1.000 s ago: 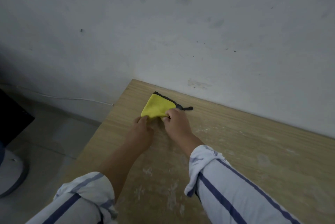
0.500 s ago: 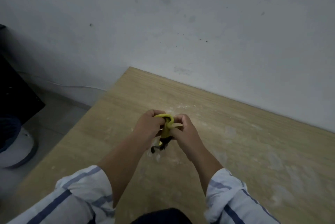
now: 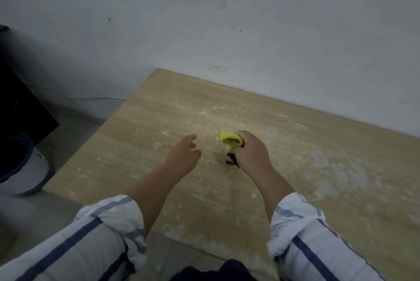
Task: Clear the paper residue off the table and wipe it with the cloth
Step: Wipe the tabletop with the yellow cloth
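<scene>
My right hand (image 3: 251, 154) is closed around a bunched yellow cloth (image 3: 230, 140) with a dark edge hanging below it, held just above the middle of the wooden table (image 3: 159, 108). To its left my left hand (image 3: 184, 155) hovers empty over the table with its fingers loosely curled and apart. White paper residue (image 3: 347, 174) is smeared in patches over the tabletop, thickest to the right of my right hand, with smaller flecks (image 3: 163, 133) ahead of my left hand.
The table's far edge meets a grey-white wall (image 3: 227, 19). Off the table's left edge, on the floor, stand a white and blue bucket (image 3: 20, 167) and a black object (image 3: 20, 108). A thin cable (image 3: 91, 98) runs along the wall base.
The cloth was lifted from the far table corner and bunched up between both hands. Now my left hand has let go and moved left, and the right alone holds the cloth.
</scene>
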Tool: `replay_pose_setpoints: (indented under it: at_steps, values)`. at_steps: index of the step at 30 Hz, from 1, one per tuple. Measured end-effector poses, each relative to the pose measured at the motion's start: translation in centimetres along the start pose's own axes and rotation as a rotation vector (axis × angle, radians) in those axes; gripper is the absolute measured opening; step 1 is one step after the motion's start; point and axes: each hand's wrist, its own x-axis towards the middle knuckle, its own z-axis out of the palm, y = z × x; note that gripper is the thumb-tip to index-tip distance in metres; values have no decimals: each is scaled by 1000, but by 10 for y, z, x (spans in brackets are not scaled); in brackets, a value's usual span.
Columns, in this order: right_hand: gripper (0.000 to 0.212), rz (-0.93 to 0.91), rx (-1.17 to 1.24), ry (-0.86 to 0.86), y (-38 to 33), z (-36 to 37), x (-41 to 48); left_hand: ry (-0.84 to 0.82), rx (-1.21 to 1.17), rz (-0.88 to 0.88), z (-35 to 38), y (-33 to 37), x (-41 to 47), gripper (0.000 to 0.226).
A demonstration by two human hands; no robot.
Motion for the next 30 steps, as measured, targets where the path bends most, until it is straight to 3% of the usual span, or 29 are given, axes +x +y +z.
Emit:
replay_pose_setpoints:
  at_steps: [2,4,7,9,14,17,20,26,28,30]
  values:
    - [29,4,-140,147,8,3,0,13,208,7,-7,-23,6,53]
    - [28,66,-312,161,20,14,0,12,391,6,-17,-47,12,57]
    - [49,279,-371,-234,41,51,-10,9,600,-29,-35,-82,17,65]
    - [68,365,-336,-351,48,78,-23,10,704,-9,-48,-104,18,67]
    - [92,537,-294,-12,42,107,-27,80,775,30,-87,-142,24,68]
    - [72,603,-348,13,44,113,-18,119,794,63,-102,-156,29,68]
    - [53,582,-366,20,36,122,-12,110,814,111,-105,-163,29,66]
    - [59,259,-282,-151,-32,191,-23,106,815,114,-105,-163,29,68]
    - [49,153,-215,-7,-36,187,-17,94,803,126,-109,-162,31,67]
    - [44,189,-217,235,-21,159,-3,98,793,136,-119,-163,37,66]
